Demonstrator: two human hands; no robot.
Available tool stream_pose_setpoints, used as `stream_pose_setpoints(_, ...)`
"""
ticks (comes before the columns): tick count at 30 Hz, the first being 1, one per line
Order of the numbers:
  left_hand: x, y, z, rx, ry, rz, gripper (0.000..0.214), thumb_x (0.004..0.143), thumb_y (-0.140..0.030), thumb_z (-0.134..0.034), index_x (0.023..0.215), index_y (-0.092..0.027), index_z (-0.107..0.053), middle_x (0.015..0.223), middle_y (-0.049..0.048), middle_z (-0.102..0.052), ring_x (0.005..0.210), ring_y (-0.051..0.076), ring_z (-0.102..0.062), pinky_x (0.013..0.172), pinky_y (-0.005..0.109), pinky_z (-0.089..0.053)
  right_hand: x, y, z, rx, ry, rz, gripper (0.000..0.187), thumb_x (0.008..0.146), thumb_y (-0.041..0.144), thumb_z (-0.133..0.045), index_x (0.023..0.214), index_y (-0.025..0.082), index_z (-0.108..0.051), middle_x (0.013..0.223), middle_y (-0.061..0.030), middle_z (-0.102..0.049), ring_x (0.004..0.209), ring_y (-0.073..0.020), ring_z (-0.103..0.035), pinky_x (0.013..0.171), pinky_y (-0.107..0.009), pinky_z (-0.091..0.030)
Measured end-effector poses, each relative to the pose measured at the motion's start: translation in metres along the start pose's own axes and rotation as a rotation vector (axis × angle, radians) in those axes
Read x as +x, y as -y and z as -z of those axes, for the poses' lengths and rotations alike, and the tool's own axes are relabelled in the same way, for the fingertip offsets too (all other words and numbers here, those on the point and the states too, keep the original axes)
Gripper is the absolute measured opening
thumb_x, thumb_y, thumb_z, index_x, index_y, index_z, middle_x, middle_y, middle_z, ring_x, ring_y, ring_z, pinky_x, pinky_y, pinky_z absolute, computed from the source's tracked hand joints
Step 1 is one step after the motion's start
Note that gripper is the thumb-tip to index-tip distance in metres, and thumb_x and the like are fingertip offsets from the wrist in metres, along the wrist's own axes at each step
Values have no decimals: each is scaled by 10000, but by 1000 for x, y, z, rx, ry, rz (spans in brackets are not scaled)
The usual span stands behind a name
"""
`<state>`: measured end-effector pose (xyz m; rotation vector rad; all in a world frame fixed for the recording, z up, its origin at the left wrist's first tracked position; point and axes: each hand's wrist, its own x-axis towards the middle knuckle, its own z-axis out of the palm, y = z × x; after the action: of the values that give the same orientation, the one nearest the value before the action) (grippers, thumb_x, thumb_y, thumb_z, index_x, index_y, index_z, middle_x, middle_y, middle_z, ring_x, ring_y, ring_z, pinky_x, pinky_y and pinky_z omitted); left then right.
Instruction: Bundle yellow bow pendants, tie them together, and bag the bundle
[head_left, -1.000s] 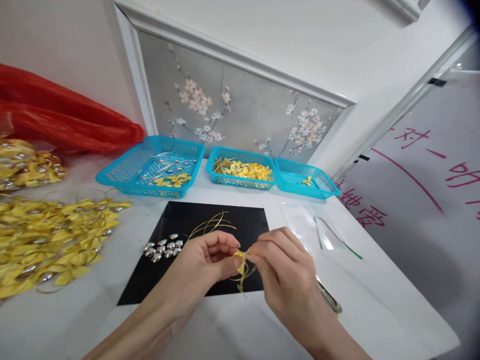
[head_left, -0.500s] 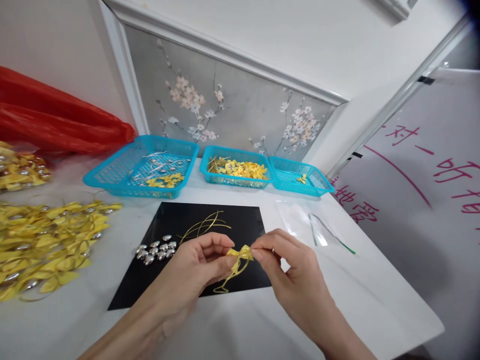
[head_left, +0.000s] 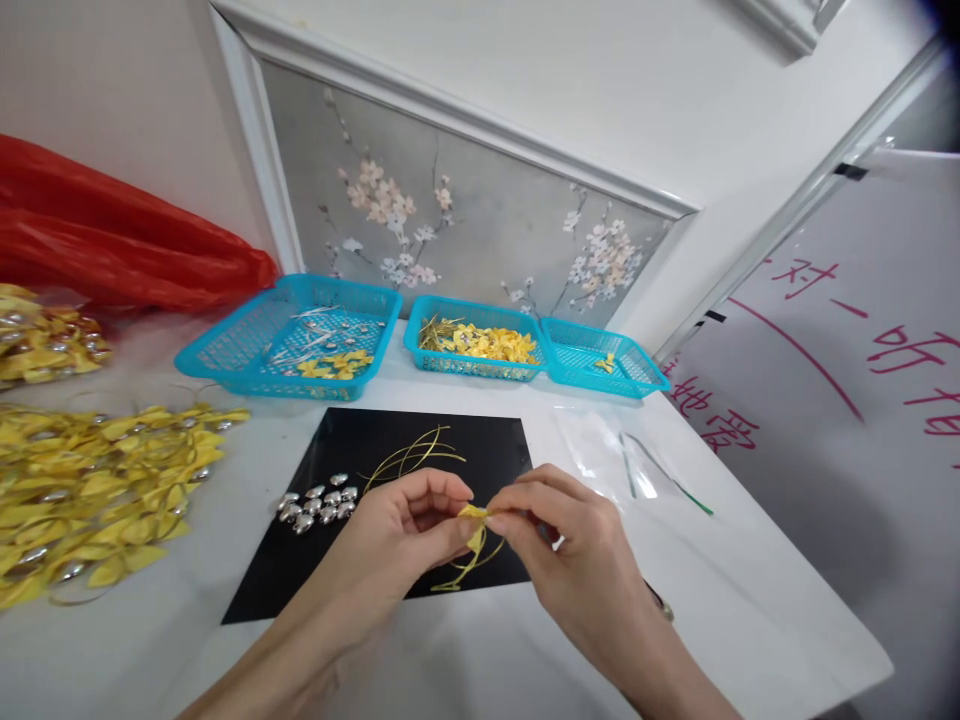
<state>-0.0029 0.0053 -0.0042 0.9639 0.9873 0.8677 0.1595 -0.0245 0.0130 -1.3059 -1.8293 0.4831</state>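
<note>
A yellow ribbon bow (head_left: 474, 513) is pinched between both hands above the front of the black mat (head_left: 300, 570). My left hand (head_left: 409, 520) grips its left side with thumb and fingertips. From the right, my right hand (head_left: 562, 530) pinches the bow, its fingers hiding that side. A thin gold cord (head_left: 469, 572) dangles in a loop below the bow. On the mat, to the left of my left hand, lie several shiny silver beads (head_left: 319, 503). Loose gold cords (head_left: 412, 455) lie on the mat beyond my hands.
Blue baskets (head_left: 292, 385) (head_left: 480, 370) (head_left: 607, 385) with ribbon pieces line the back. Finished-looking yellow ribbon pieces (head_left: 105, 490) are heaped at left, near red plastic (head_left: 135, 240). A clear bag (head_left: 589, 445) and green wire (head_left: 667, 475) lie at right, before a whiteboard (head_left: 847, 480).
My right hand has moved left, closer to my left hand, and its fingers now cover more of the bow. The view has shifted slightly.
</note>
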Motion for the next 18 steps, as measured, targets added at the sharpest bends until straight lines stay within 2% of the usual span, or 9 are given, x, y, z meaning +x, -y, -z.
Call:
stream_pose_setpoints(2,2,2,1,31,27,-6,203,647,-226,-746,800,-179,-622,740,-6,-627,655,109,-562,619,230,-449,0,-1,-4,-15,20,35,147,847,135,-548,801,188,-678,805,-35,-603,680,-126,-555,606,-243,-448)
stream_pose_setpoints(5,4,6,1,55,37,-21,178,642,-204,-738,767,-168,-617,711,-11,-615,650,107,-543,607,223,-431,-3,-1,-7,-57,5,168,193,861,96,-494,794,176,-656,820,-44,-600,703,-138,-545,621,-270,-451)
stream_pose_setpoints(8,5,10,1,45,25,-32,176,656,-216,-728,770,-163,-606,695,-18,-599,633,98,-522,592,217,-407,-5,4,-3,-50,-156,278,200,847,53,-483,805,179,-633,802,-43,-589,725,-149,-546,622,-284,-456)
stream_pose_setpoints(10,6,12,2,41,34,-32,184,663,-219,-725,788,-167,-600,716,-15,-607,641,100,-524,603,226,-407,-4,10,2,42,-245,251,173,848,65,-499,803,185,-615,826,-44,-591,754,-151,-574,621,-277,-477)
stream_pose_setpoints(11,6,13,2,45,33,-36,183,666,-217,-722,790,-168,-597,725,-14,-611,649,102,-528,611,230,-408,-4,13,5,130,-245,211,161,863,83,-494,814,192,-602,851,-43,-597,760,-149,-592,612,-272,-491)
stream_pose_setpoints(14,6,12,3,90,4,-61,163,669,-200,-716,776,-166,-597,734,-11,-619,679,107,-538,644,236,-413,-7,22,15,453,-148,88,179,926,126,-407,886,232,-546,825,-14,-628,651,-123,-629,553,-259,-528)
stream_pose_setpoints(15,6,12,2,113,-7,-68,158,668,-196,-715,771,-165,-599,729,-11,-619,680,107,-538,647,236,-415,-11,24,19,487,-126,70,191,938,135,-388,895,246,-538,766,3,-629,578,-111,-618,517,-250,-525)
stream_pose_setpoints(16,5,12,2,133,-16,-75,156,668,-195,-715,769,-164,-601,724,-12,-618,678,106,-538,646,235,-416,-17,24,25,467,-112,68,195,941,153,-393,882,259,-545,694,19,-619,506,-102,-592,477,-238,-510)
stream_pose_setpoints(18,5,12,2,154,-21,-73,154,669,-195,-712,771,-164,-600,722,-11,-619,677,107,-541,642,237,-420,-32,21,38,289,-72,94,191,925,236,-460,794,282,-592,579,28,-583,423,-97,-538,399,-218,-453)
